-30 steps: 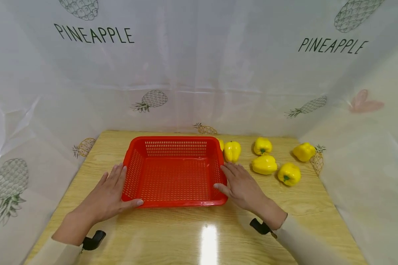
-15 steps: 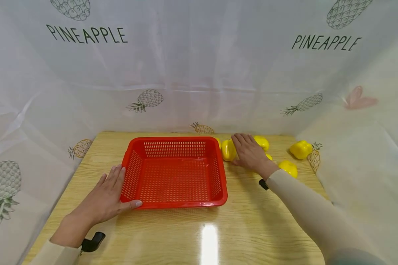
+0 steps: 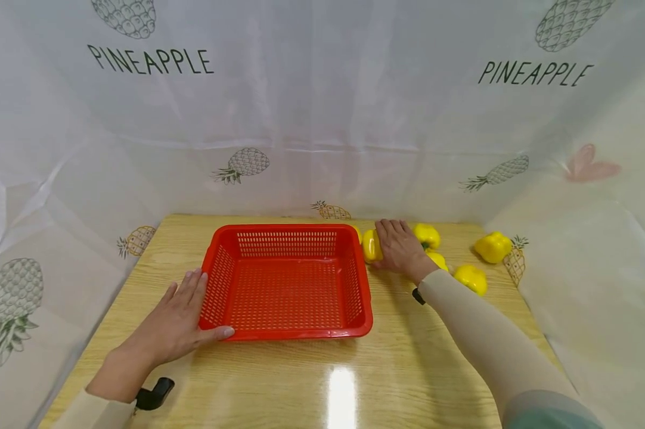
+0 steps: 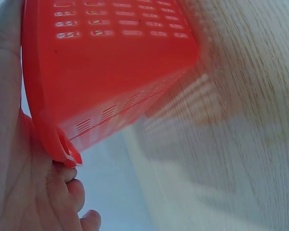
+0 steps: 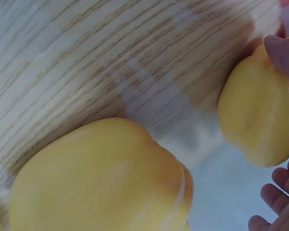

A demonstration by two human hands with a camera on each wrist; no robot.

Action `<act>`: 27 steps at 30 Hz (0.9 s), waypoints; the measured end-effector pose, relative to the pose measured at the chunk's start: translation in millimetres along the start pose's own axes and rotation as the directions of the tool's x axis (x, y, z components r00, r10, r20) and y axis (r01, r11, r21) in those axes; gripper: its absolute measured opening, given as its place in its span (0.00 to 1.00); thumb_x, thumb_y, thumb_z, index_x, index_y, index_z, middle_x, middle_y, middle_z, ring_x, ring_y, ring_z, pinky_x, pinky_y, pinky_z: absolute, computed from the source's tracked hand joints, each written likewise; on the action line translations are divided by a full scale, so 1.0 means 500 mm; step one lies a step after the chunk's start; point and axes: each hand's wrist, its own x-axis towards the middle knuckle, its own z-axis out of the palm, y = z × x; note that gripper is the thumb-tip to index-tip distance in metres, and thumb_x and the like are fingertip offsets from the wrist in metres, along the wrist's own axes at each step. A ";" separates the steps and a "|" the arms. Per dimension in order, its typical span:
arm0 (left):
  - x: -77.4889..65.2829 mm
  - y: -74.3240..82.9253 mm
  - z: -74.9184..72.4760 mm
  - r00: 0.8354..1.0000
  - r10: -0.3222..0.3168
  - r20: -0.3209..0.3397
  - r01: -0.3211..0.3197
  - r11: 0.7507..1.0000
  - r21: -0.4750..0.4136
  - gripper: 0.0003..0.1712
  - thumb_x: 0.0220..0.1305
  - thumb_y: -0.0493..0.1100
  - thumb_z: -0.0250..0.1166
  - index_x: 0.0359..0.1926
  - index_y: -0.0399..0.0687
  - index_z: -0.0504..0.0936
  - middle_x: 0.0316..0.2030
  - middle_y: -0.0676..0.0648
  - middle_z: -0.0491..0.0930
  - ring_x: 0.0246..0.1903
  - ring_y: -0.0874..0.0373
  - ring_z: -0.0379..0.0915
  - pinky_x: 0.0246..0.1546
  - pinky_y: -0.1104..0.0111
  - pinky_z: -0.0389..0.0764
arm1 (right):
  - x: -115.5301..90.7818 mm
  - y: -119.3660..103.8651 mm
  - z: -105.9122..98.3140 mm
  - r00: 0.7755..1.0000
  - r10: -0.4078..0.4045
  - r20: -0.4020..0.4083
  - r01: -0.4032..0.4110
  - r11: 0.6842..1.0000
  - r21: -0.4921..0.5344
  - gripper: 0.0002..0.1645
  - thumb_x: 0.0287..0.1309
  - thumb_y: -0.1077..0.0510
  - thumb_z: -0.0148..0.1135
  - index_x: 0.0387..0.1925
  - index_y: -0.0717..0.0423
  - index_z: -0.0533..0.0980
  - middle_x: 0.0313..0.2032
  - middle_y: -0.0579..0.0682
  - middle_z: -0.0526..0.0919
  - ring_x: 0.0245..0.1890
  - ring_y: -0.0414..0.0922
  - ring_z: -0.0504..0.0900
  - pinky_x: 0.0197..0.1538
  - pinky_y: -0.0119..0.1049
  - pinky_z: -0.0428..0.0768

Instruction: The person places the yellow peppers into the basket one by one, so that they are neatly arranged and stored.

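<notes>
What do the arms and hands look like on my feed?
The left hand and right hand wear no gloves. The left sleeve and right sleeve are cream; the right arm turns teal near the frame's bottom. A small black piece shows at each wrist.

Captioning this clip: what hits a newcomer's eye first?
The big red basket in the middle of the wooden table, the left hand at its left side. Next, the glossy yellow peppers to the basket's right, with the right hand by one of the nearest. Behind everything, a pale sheet printed with pineapples and "PINEAPPLE".
</notes>
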 end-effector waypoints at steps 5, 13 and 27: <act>0.002 -0.001 0.000 1.000 -0.001 0.001 0.001 1.000 0.003 0.76 0.61 0.82 0.60 0.81 0.25 0.43 0.82 0.25 0.42 0.81 0.28 0.40 0.79 0.34 0.43 | 0.006 -0.004 0.002 1.000 0.017 0.026 -0.018 1.000 0.015 0.66 0.57 0.25 0.71 0.77 0.67 0.58 0.72 0.64 0.69 0.72 0.63 0.69 0.77 0.63 0.65; 0.003 -0.002 0.001 1.000 -0.007 0.000 0.007 1.000 -0.017 0.77 0.60 0.83 0.61 0.82 0.26 0.43 0.82 0.25 0.41 0.81 0.28 0.39 0.80 0.34 0.41 | 0.009 -0.010 0.008 0.998 0.047 0.041 -0.049 0.998 0.049 0.58 0.56 0.29 0.73 0.70 0.65 0.64 0.66 0.63 0.75 0.67 0.62 0.72 0.67 0.63 0.74; 0.003 -0.001 0.002 1.000 -0.001 -0.014 0.000 1.000 -0.017 0.77 0.60 0.82 0.61 0.81 0.25 0.44 0.82 0.25 0.42 0.81 0.28 0.39 0.79 0.33 0.45 | -0.006 -0.007 0.030 0.996 0.080 -0.028 -0.077 0.992 0.101 0.58 0.56 0.34 0.75 0.71 0.67 0.60 0.62 0.66 0.76 0.65 0.65 0.73 0.67 0.64 0.72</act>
